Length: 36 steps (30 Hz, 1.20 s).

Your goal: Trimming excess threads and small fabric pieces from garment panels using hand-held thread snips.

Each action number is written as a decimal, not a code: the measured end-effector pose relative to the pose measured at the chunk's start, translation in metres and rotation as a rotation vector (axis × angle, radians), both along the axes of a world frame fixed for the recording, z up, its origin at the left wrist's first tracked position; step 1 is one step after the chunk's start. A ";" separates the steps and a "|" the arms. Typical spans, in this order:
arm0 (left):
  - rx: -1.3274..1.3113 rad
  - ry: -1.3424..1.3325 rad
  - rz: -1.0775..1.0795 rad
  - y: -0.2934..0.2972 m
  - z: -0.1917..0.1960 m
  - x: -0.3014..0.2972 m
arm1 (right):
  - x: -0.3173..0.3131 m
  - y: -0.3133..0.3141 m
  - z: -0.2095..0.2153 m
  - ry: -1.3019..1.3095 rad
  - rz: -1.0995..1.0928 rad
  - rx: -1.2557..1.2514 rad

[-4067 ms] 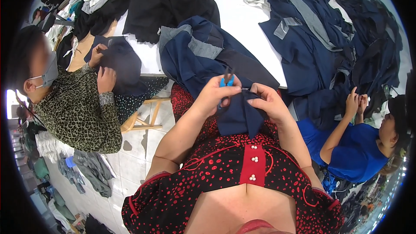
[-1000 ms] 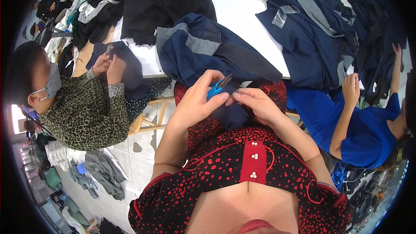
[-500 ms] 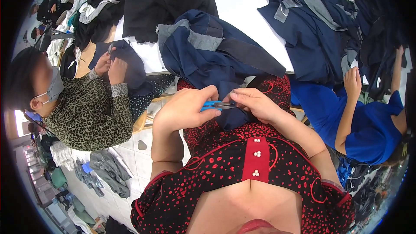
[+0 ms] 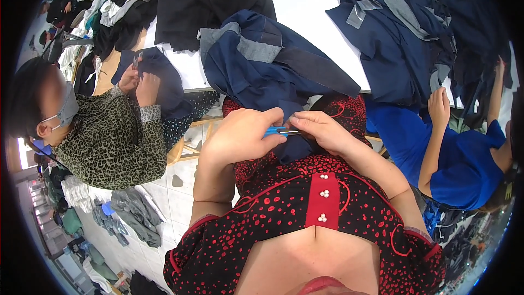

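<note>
My left hand (image 4: pixel 243 134) is closed round blue-handled thread snips (image 4: pixel 277 131), their metal blades pointing right. The blade tips reach to the fingers of my right hand (image 4: pixel 325 133). Between thumb and fingertips that hand pinches the edge of a navy garment (image 4: pixel 251 74). Part of the cloth hangs over my lap below my hands, while the bulk lies bunched on the table's near edge, grey lining turned up. Any thread at the blade tips is too small to make out.
On the white table (image 4: pixel 303 19) lie black cloth (image 4: pixel 210 8) and a navy pile (image 4: pixel 382 49) at the right. A masked co-worker (image 4: pixel 117 145) with snips sits at left; another in blue (image 4: pixel 458 169) sits at right. Grey clothes (image 4: pixel 136 216) lie at lower left.
My left hand has moved slightly right with the snips, bringing the blades up to my right fingers. The blades look closer together. My right hand has hardly moved.
</note>
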<state>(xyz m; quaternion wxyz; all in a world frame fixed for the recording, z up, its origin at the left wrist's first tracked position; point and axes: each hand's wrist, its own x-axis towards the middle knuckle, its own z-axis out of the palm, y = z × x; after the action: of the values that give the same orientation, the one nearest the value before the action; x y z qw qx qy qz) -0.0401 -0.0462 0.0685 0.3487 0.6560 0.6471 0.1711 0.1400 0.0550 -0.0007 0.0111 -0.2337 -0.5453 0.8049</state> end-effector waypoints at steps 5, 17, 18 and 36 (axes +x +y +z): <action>0.051 -0.040 -0.014 0.000 -0.005 0.002 | 0.002 0.004 0.001 -0.025 0.047 -0.042; -0.074 -0.374 0.042 0.000 -0.030 -0.011 | 0.004 0.010 -0.009 -0.142 -0.009 -0.285; -0.051 -0.379 0.022 0.000 -0.038 -0.006 | 0.005 0.011 -0.012 -0.149 -0.022 -0.295; 0.057 -1.260 0.665 0.022 -0.063 0.033 | 0.029 0.035 0.039 -0.101 0.143 0.761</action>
<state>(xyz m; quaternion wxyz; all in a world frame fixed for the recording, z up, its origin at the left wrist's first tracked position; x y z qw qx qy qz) -0.0072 -0.0243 0.0053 0.5684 0.2089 0.4838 0.6318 0.1693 0.0900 0.0381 0.0140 -0.2136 -0.8195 0.5316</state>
